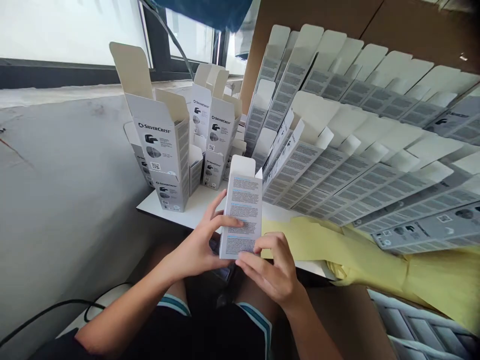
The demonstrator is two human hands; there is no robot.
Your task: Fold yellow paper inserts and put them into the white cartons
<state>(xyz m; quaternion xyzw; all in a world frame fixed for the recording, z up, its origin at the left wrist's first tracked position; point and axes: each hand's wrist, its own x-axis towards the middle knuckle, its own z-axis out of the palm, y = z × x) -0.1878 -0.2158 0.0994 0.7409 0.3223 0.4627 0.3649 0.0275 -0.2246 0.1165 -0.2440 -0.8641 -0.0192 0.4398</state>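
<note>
A slim white and grey cardboard box [245, 200], printed with blocks of small text, stands tilted in front of me above the table's front edge. Its top flaps are up. My left hand [204, 242] grips it from the left, with a finger lying across the printed face and the thumb near the bottom. At the lower right corner, my right hand [275, 270] has its fingers bent and pinched against the box's bottom edge. What the box contains is hidden. Behind it, similar SilverCrest boxes [159, 135] stand with raised flaps on the white table [195, 207].
Rows of open-topped boxes [322, 160] fill the right side, stacked in tiers. Yellow paper [307, 240] lies along the table's front right. A grey wall [67, 165] and window border the left. Flat grey-white pieces [416, 325] sit low at right; a black cable [48, 305] runs lower left.
</note>
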